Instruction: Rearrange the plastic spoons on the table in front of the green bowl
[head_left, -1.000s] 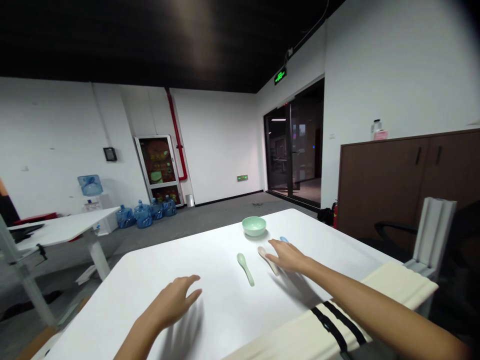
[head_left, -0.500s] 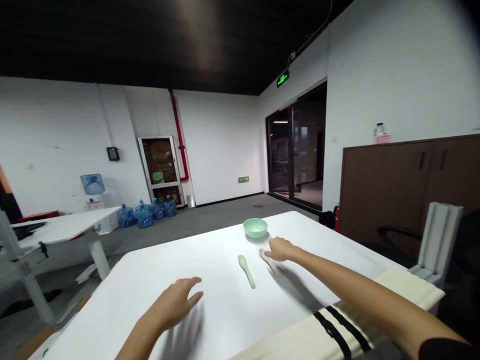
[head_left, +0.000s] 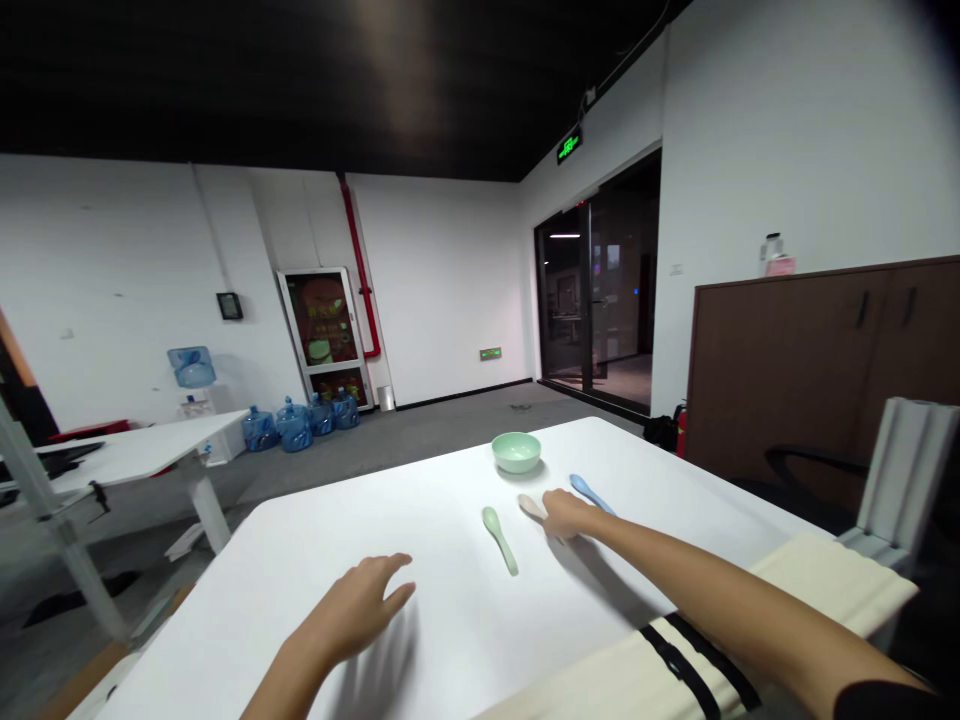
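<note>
My right hand is over a beige spoon on the white table. Its fingers are closed at the handle, most of which they hide; the spoon's bowl sticks out to the left. Just beyond that hand lies a blue spoon, partly covered by my wrist. A green spoon rests to the left of the beige one. Behind the spoons stands a light green bowl. My left hand hovers over the table's left part, holding nothing, with thumb and fingers apart.
A cream cloth with black stripes lies along the near right edge, under my right forearm. A metal profile post rises at the right. Another white table stands to the left, with blue water bottles on the floor beyond.
My right hand has come down and nearer, closing over the beige spoon's handle. The blue spoon, hidden before, now shows. My left hand stays nearly still; the view has shifted slightly.
</note>
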